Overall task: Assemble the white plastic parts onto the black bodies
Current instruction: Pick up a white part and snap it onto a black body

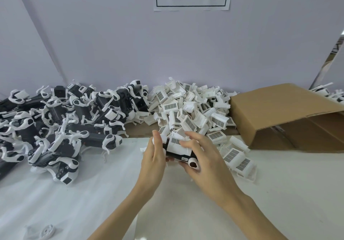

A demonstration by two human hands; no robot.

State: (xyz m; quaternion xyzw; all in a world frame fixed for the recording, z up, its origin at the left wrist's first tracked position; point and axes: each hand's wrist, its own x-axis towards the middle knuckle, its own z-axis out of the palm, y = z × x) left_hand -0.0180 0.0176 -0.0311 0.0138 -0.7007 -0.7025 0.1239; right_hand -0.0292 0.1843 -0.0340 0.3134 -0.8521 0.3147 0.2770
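Head view | centre of frame: left hand [155,157] and right hand [200,157] are gripping one black body [176,155], fingers curling around it, pressing white part [176,146] on | risk: part seating crooked, tab cracking if forced.

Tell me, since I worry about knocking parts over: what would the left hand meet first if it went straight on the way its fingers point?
Probably the pile of white plastic parts just beyond the left hand; depth is unclear.

Both bare forearms reach forward — left hand [155,156] and right hand [202,157] curled in facing grips.
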